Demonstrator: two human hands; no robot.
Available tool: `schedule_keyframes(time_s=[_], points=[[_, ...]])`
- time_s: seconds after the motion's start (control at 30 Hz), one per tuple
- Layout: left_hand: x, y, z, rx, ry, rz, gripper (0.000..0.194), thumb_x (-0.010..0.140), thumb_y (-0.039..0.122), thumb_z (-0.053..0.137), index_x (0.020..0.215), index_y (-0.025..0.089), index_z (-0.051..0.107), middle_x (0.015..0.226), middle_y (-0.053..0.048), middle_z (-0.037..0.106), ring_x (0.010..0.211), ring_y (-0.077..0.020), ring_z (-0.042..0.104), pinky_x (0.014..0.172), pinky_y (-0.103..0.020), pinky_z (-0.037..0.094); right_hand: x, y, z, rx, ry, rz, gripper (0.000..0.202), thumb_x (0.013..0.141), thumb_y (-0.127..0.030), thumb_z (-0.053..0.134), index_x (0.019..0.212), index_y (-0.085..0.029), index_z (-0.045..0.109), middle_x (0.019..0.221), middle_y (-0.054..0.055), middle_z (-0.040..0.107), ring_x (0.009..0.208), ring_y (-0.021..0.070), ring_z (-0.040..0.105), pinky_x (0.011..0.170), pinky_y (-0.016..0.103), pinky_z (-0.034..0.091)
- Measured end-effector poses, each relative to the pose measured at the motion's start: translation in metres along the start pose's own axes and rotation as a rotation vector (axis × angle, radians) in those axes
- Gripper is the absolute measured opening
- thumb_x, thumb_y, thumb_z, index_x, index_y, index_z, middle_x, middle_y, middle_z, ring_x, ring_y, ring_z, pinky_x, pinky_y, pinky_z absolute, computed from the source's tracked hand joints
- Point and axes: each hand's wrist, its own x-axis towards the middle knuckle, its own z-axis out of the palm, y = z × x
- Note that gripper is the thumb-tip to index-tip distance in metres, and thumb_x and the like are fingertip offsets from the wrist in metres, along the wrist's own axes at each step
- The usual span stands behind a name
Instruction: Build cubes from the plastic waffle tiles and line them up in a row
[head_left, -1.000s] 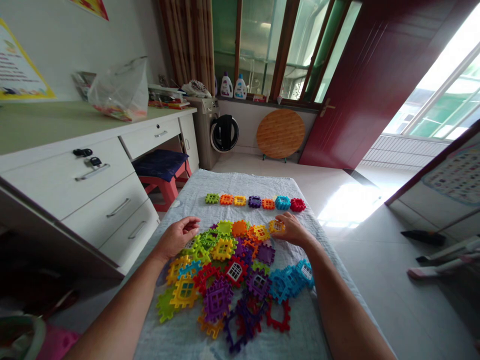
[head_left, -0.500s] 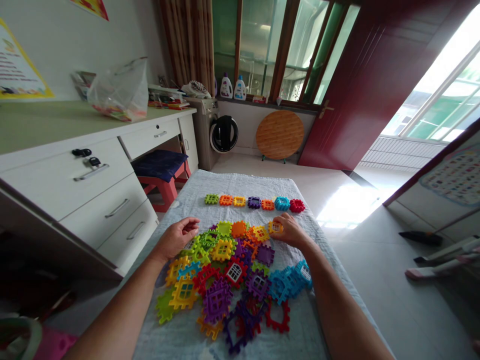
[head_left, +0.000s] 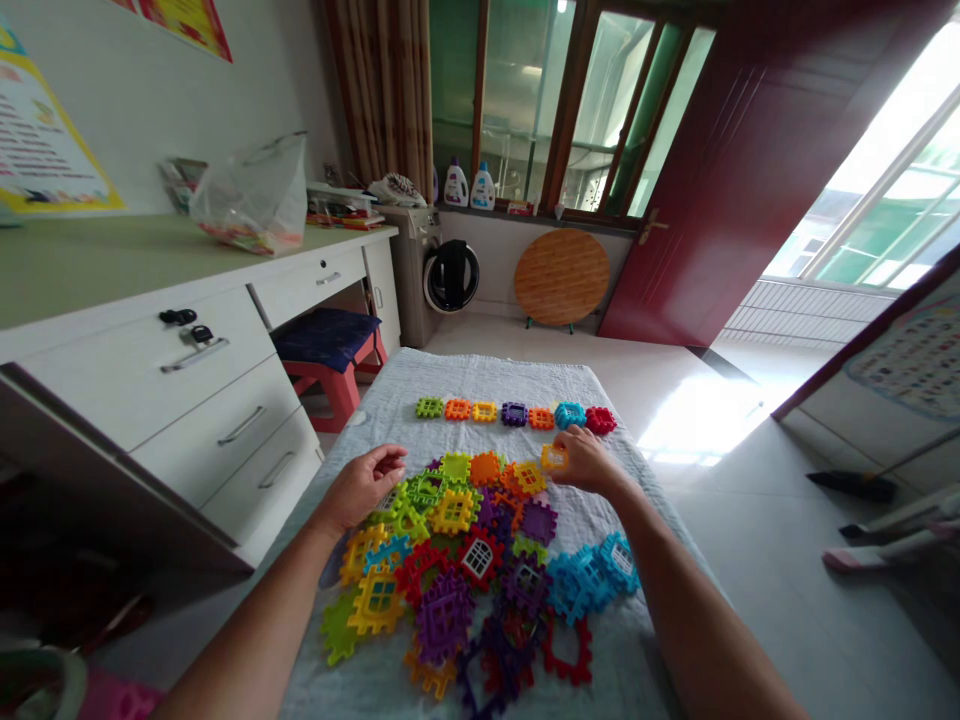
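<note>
My right hand point(head_left: 585, 460) is closed on a small yellow block point(head_left: 553, 457) with a window pattern, at the right edge of the pile. My left hand point(head_left: 367, 484) has curled fingers and rests by the pile's upper left, beside green pieces point(head_left: 425, 488); whether it holds anything is hidden. The pile has yellow, purple, red, orange and blue notched pieces, including a red one with a white window point(head_left: 481, 558) and blue ones point(head_left: 581, 578) at the right. Beyond it, a row of several small blocks runs from a green one point(head_left: 430, 407) to a red one point(head_left: 601, 420).
A pale cloth point(head_left: 480, 372) covers the table. At the left stand a desk point(head_left: 90, 270) with a plastic bag point(head_left: 255, 200) and a red stool point(head_left: 337, 385) with a dark cushion. Behind are a washing machine point(head_left: 412, 270), a round wooden board point(head_left: 562, 277) and a red door point(head_left: 697, 200).
The view has shifted slightly, so everything sits a little lower and further right. The yellow block in my right hand has turned a little. The row and the pile look the same.
</note>
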Motion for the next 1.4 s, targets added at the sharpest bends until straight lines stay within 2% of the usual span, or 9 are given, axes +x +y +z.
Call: schedule_keyframes(time_s=[0.1, 0.2, 0.37, 0.53, 0.63, 0.8, 1.03, 1.23, 1.4], points=[[0.000, 0.002, 0.000, -0.015, 0.010, -0.010, 0.041, 0.071, 0.042, 0.061, 0.102, 0.016, 0.064, 0.087, -0.006, 0.071, 0.082, -0.0211, 0.066, 0.075, -0.032, 0.051, 0.021, -0.018, -0.013, 0.020, 0.103, -0.045, 0.041, 0.064, -0.042, 0.069, 0.098, -0.020, 0.063, 0.097, 0.007, 0.056, 0.092, 0.0240, 0.046, 0.076, 0.033, 0.033], [0.000, 0.006, 0.000, -0.029, 0.016, -0.028, 0.041, 0.070, 0.042, 0.062, 0.101, 0.016, 0.065, 0.086, -0.006, 0.071, 0.081, -0.0215, 0.066, 0.074, -0.032, 0.051, 0.053, -0.042, -0.017, 0.032, 0.169, -0.123, 0.045, 0.063, -0.043, 0.070, 0.103, -0.023, 0.063, 0.102, 0.007, 0.055, 0.097, 0.0254, 0.044, 0.081, 0.036, 0.031], [-0.001, 0.008, 0.000, -0.037, 0.000, -0.036, 0.041, 0.072, 0.042, 0.061, 0.103, 0.015, 0.063, 0.087, -0.007, 0.070, 0.082, -0.0212, 0.065, 0.076, -0.032, 0.051, 0.104, -0.070, -0.005, 0.010, 0.090, -0.157, 0.051, 0.061, -0.045, 0.073, 0.106, -0.023, 0.064, 0.110, 0.008, 0.053, 0.103, 0.0272, 0.040, 0.087, 0.039, 0.029], [-0.001, 0.005, 0.000, -0.035, -0.010, -0.028, 0.039, 0.074, 0.041, 0.059, 0.104, 0.016, 0.062, 0.089, -0.007, 0.070, 0.084, -0.0213, 0.065, 0.078, -0.033, 0.051, 0.132, -0.076, 0.010, -0.013, 0.005, -0.124, 0.061, 0.059, -0.058, 0.073, 0.110, -0.024, 0.063, 0.115, 0.009, 0.052, 0.108, 0.0298, 0.038, 0.090, 0.042, 0.027], [-0.001, 0.005, 0.000, -0.032, -0.001, -0.030, 0.039, 0.074, 0.041, 0.059, 0.105, 0.016, 0.063, 0.088, -0.006, 0.070, 0.083, -0.0211, 0.065, 0.077, -0.033, 0.051, 0.139, -0.076, 0.015, -0.038, -0.053, -0.093, 0.064, 0.059, -0.057, 0.072, 0.114, -0.025, 0.062, 0.118, 0.010, 0.050, 0.109, 0.0305, 0.038, 0.091, 0.042, 0.027], [0.000, 0.008, -0.001, -0.030, 0.007, -0.034, 0.038, 0.073, 0.040, 0.060, 0.103, 0.016, 0.064, 0.087, -0.006, 0.070, 0.082, -0.0207, 0.065, 0.075, -0.031, 0.051, 0.140, -0.075, 0.021, -0.047, -0.095, -0.079, 0.058, 0.064, -0.050, 0.068, 0.115, -0.025, 0.060, 0.120, 0.011, 0.051, 0.110, 0.0316, 0.040, 0.092, 0.045, 0.028], [-0.001, 0.012, -0.001, -0.013, 0.011, -0.038, 0.038, 0.073, 0.039, 0.059, 0.102, 0.015, 0.064, 0.086, -0.007, 0.070, 0.079, -0.0206, 0.065, 0.073, -0.032, 0.051, 0.142, -0.076, 0.025, -0.024, -0.109, -0.098, 0.083, 0.060, -0.048, 0.070, 0.134, -0.022, 0.043, 0.124, 0.012, 0.054, 0.115, 0.0331, 0.040, 0.095, 0.046, 0.027], [-0.001, 0.012, -0.002, -0.030, 0.016, -0.044, 0.039, 0.072, 0.041, 0.060, 0.101, 0.016, 0.064, 0.086, -0.006, 0.071, 0.080, -0.0204, 0.065, 0.074, -0.031, 0.052, 0.147, -0.081, 0.029, -0.016, -0.111, -0.112, 0.081, 0.061, -0.035, 0.067, 0.135, -0.021, 0.039, 0.121, 0.011, 0.058, 0.112, 0.0333, 0.043, 0.092, 0.047, 0.029], [-0.001, 0.010, -0.001, -0.029, 0.007, -0.046, 0.039, 0.073, 0.041, 0.060, 0.102, 0.016, 0.063, 0.086, -0.006, 0.070, 0.080, -0.0205, 0.065, 0.074, -0.032, 0.052, 0.145, -0.080, 0.028, -0.010, -0.123, -0.119, 0.081, 0.060, -0.033, 0.067, 0.135, -0.022, 0.038, 0.120, 0.010, 0.059, 0.112, 0.0333, 0.043, 0.092, 0.046, 0.028]])
